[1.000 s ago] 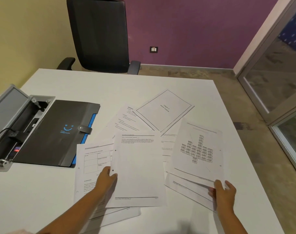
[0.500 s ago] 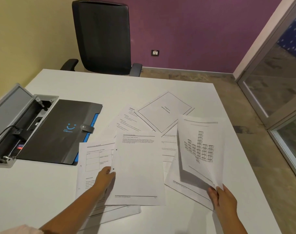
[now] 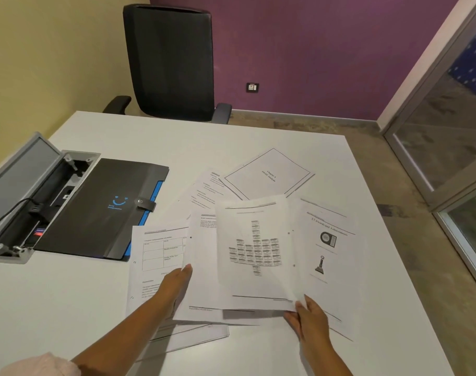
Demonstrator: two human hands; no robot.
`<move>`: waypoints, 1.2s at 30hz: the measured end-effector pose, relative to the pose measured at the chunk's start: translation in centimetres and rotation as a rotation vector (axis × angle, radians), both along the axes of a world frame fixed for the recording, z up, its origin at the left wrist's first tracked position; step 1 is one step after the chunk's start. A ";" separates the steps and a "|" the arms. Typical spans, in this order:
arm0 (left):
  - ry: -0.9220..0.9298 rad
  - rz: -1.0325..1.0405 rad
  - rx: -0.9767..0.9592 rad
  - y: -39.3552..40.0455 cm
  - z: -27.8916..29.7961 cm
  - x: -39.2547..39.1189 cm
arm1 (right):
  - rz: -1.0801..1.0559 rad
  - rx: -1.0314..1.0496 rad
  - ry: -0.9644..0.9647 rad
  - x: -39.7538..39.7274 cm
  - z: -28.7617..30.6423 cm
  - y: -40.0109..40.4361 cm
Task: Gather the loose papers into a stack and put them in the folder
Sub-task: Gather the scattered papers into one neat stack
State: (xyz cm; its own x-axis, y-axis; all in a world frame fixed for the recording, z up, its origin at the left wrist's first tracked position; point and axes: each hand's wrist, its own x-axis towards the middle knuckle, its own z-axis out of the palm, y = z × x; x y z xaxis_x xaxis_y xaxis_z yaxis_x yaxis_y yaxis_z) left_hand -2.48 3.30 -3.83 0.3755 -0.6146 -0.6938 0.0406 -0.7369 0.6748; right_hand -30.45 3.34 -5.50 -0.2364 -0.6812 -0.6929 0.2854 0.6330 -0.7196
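Several printed sheets lie fanned out across the white table. My right hand pinches the bottom corner of the chart sheet and holds it over the text sheet. My left hand grips that text sheet by its left edge. A table sheet lies under my left hand. An awards sheet lies to the right, a chapter title sheet farther back. The dark folder with a blue smiley logo lies shut at the left, its strap snapped.
An open grey cable box with plugs and a wire is set into the table left of the folder. A black office chair stands at the far edge. The table's right edge drops to the floor beside a glass partition.
My right hand has lifted the chart sheet off the right-hand pile and carried it left onto the text sheet, uncovering the awards sheet. My left hand has stayed on the text sheet's edge.
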 end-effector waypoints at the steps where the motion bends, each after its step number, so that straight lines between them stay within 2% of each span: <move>1: 0.013 0.006 0.015 0.2 0.5 -0.1 | 0.023 0.008 -0.011 0.6 0.1 0.1; 4: 0.079 0.017 0.003 0.2 0.5 -0.1 | 0.104 0.039 -0.006 2.1 0.3 0.5; 9: 0.077 -0.020 0.050 0.5 0.5 -0.1 | 0.327 0.111 -0.016 3.2 0.4 0.9; 12: 0.087 -0.026 0.058 0.6 0.9 -0.1 | 0.412 0.129 0.044 3.4 0.2 0.8; 18: 0.212 0.138 -0.027 1.0 1.9 -0.6 | 0.502 0.113 0.142 3.0 -0.2 0.3; 23: 0.113 -0.087 -0.072 1.4 1.7 -0.5 | 0.552 0.078 0.183 3.0 -0.2 0.0; 30: 0.039 -0.148 -0.156 0.6 3.1 -0.6 | 0.488 -0.101 0.422 2.4 0.8 -0.3; 36: 0.166 -0.087 -0.340 0.1 5.2 -1.4 | 0.480 -0.193 0.223 2.6 2.8 -1.4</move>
State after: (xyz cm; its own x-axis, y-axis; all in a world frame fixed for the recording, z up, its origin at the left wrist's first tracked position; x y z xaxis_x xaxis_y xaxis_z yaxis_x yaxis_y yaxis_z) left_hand -3.90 3.40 1.32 0.2115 -0.8447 -0.4916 0.1165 -0.4776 0.8708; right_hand -27.83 1.92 -2.71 0.0045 -0.8578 -0.5139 -0.1744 0.5054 -0.8451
